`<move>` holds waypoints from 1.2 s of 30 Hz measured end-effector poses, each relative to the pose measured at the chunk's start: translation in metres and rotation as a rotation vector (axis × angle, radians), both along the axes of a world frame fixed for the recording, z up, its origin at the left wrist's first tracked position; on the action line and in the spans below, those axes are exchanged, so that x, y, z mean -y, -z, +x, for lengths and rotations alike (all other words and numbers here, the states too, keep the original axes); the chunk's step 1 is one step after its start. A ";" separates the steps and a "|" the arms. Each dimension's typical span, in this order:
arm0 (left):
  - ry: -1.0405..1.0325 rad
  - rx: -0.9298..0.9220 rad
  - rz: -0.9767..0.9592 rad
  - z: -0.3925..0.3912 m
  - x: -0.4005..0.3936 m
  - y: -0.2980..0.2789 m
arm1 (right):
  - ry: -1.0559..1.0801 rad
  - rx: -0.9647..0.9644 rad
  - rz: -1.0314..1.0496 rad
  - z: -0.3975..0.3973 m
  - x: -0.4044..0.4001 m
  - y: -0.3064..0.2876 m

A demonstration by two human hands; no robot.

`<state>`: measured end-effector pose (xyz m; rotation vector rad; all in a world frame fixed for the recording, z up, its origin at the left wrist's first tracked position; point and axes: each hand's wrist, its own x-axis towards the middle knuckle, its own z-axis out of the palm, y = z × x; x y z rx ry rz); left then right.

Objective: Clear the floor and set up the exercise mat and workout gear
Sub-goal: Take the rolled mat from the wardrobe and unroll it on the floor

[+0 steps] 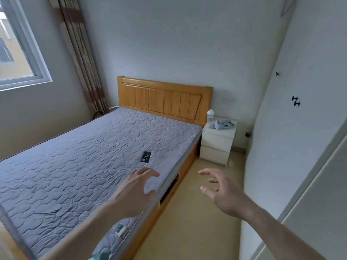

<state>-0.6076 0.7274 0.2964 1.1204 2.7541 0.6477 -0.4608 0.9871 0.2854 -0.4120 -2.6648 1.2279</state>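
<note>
Both my hands reach out empty, fingers spread: left hand (136, 186) over the mattress (78, 162) edge, right hand (223, 192) above the floor (193, 222). A dark phone (145, 156) lies at 12 o'clock from my left hand.

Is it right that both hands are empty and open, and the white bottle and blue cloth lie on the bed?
Not quite. In the head view the bottle and cloth sit on the white nightstand, not the bed. The left hand and right hand are empty and open.

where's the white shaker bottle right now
In the head view, the white shaker bottle stands on the white bedside cabinet, right of the wooden headboard, beside a crumpled blue cloth.
</note>
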 end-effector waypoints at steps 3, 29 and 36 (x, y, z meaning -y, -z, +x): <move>0.083 0.008 0.019 -0.046 -0.040 0.001 | 0.061 0.011 0.035 -0.029 -0.032 -0.002; 0.786 -0.077 0.026 -0.296 -0.528 -0.063 | 0.820 -0.081 0.177 -0.160 -0.351 -0.076; 0.860 -0.119 0.060 -0.315 -0.641 -0.091 | 1.021 -0.005 0.339 -0.173 -0.437 -0.106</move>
